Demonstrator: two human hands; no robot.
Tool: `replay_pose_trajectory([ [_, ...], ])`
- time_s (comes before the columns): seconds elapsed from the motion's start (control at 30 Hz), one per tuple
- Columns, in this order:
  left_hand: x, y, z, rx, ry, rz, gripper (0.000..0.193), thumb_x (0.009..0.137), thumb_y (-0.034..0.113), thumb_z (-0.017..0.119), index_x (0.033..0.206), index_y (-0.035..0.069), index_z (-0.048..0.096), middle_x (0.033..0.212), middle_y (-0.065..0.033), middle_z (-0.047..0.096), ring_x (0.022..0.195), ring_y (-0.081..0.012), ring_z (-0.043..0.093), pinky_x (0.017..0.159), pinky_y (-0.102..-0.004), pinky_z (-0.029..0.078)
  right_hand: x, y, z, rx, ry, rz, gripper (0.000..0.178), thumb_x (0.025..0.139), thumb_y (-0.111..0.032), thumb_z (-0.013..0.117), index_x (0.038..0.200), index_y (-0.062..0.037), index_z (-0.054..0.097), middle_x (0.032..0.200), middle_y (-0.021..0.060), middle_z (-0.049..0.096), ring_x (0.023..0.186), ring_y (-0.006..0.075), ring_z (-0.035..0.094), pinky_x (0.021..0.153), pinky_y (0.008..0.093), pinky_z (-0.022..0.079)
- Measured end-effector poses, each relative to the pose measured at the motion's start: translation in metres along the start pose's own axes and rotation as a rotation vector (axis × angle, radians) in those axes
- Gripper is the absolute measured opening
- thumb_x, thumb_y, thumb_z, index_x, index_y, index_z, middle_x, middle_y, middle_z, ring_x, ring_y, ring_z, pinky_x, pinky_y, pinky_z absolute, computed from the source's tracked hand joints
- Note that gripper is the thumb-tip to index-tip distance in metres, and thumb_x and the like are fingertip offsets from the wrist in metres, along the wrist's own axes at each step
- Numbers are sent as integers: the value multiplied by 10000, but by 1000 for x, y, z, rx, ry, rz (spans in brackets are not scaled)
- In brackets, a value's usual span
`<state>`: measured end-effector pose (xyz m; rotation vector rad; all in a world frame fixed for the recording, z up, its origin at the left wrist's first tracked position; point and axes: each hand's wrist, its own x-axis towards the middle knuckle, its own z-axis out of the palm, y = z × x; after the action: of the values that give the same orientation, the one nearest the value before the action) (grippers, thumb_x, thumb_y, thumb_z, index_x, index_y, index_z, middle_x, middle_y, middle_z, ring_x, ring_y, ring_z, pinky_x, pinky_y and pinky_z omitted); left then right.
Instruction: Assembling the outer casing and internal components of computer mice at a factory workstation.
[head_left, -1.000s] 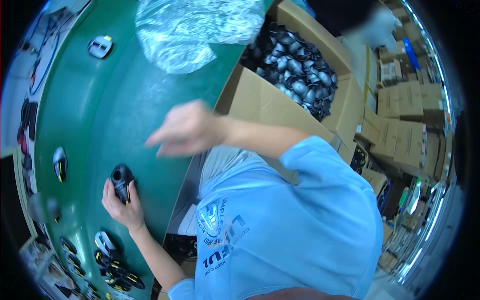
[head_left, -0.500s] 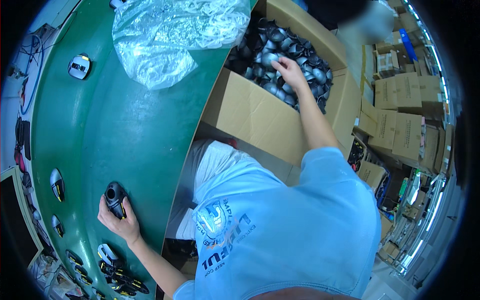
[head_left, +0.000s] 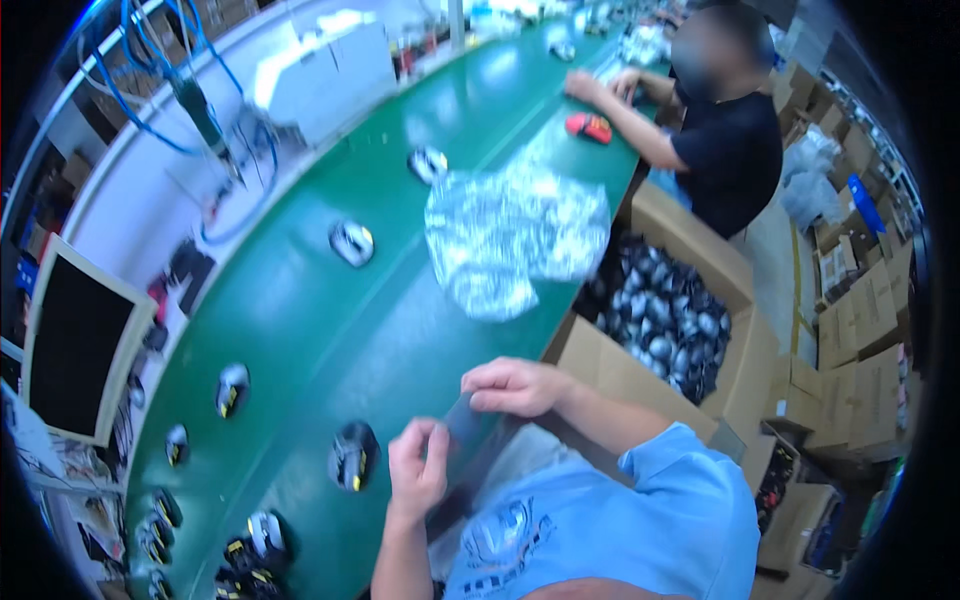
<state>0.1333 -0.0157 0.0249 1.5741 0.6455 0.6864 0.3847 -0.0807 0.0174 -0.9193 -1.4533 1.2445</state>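
Note:
In front of my body, both hands are at a blurred grey plastic shell (head_left: 462, 419), which looks like the curved pieces in the carton. My right hand (head_left: 516, 388) pinches its upper end between thumb and fingers. Closed at its lower end is my left hand (head_left: 417, 468), the thumb against it. On the green table, left of my left hand, a black plastic housing (head_left: 352, 456) with yellow marks lies by itself. Dark and silver curved shells (head_left: 665, 315) fill the open cardboard carton (head_left: 625, 368) beyond my right forearm.
A clear plastic bag (head_left: 515, 240) lies across the green table (head_left: 300, 330). Silver-topped housings (head_left: 352, 243) are spaced along it, with a cluster (head_left: 255, 560) at the near end. A co-worker (head_left: 725, 130) works past the carton; a red piece (head_left: 588, 127) lies near their arm.
My right hand has come out of the carton with a grey shell. My left hand has left the black housing and met the right. The view has swung, bringing the co-worker in.

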Motion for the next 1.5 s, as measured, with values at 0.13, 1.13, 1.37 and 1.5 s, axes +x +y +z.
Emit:
replay_pose_trajectory([
  [0.13, -12, -1, -13, 235, 174, 102, 133, 1052, 98, 667, 957, 6, 660, 836, -106, 735, 715, -169, 672, 670, -315, 524, 33, -17, 33, -280, 301, -124, 342, 1029, -138, 727, 1353, -30, 705, 1181, 94, 739, 984, 157, 697, 842, 323, 579],
  [1.13, -45, -67, -100, 868, 415, 209, 918, 673, 355, 998, 1414, 50, 551, 1259, -87, 733, 1141, -327, 629, 1047, -476, 462, 158, 44, 64, -592, -440, -344, 553, 822, -302, 905, 1303, -84, 744, 1258, 84, 771, 1114, 300, 698, 962, 425, 598],
  [1.37, -45, -68, -99, 824, 390, 249, 975, 662, 313, 1019, 1429, 32, 487, 1292, -116, 716, 1159, -339, 620, 1031, -459, 505, 151, 62, 62, -672, -472, -292, 601, 806, -345, 896, 1332, -98, 740, 1271, 51, 771, 1115, 306, 689, 1008, 437, 582],
  [1.5, -43, -69, -101, 826, 376, 265, 973, 655, 312, 1022, 1419, 36, 485, 1339, -116, 692, 1116, -348, 632, 947, -452, 562, 149, 64, 60, -745, -433, -395, 610, 796, -367, 897, 1331, -117, 744, 1271, 12, 775, 1070, 296, 675, 955, 414, 570],
])
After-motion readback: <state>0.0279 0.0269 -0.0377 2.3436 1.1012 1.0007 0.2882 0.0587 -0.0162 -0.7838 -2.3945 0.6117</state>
